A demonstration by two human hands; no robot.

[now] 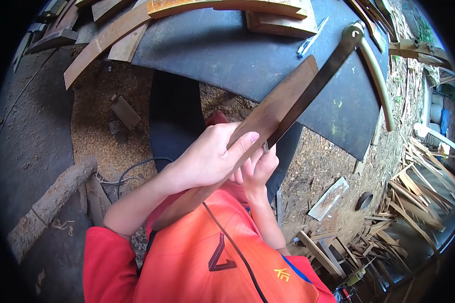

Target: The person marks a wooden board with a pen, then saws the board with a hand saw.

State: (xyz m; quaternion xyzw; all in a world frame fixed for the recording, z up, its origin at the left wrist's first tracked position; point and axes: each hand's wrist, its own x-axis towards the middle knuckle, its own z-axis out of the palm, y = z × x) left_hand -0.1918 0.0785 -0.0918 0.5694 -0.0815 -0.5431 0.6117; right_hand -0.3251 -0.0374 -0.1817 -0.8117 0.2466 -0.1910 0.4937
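A long, slightly curved wooden piece (280, 98) slants from against the orange shirt up over the dark table. My left hand (212, 154) is closed round it, the thumb lying along its face. Beside its right edge runs a long, dark, flat strip (316, 88), whose lower end meets my right hand (260, 166). The fingers of my right hand are curled at that end, partly hidden behind the wood; I cannot tell whether the strip is a blade. Its upper end overlaps the head of a hammer with a pale curved handle (376, 78).
The dark tabletop (207, 58) carries a blue-and-white pen (312, 38), a curved wooden piece (108, 38) and stacked wood blocks (280, 24). Sawdust covers the ground, with a loose board (328, 198) to the right. A scrap wood pile (414, 192) lies farther right, a log (50, 207) at left.
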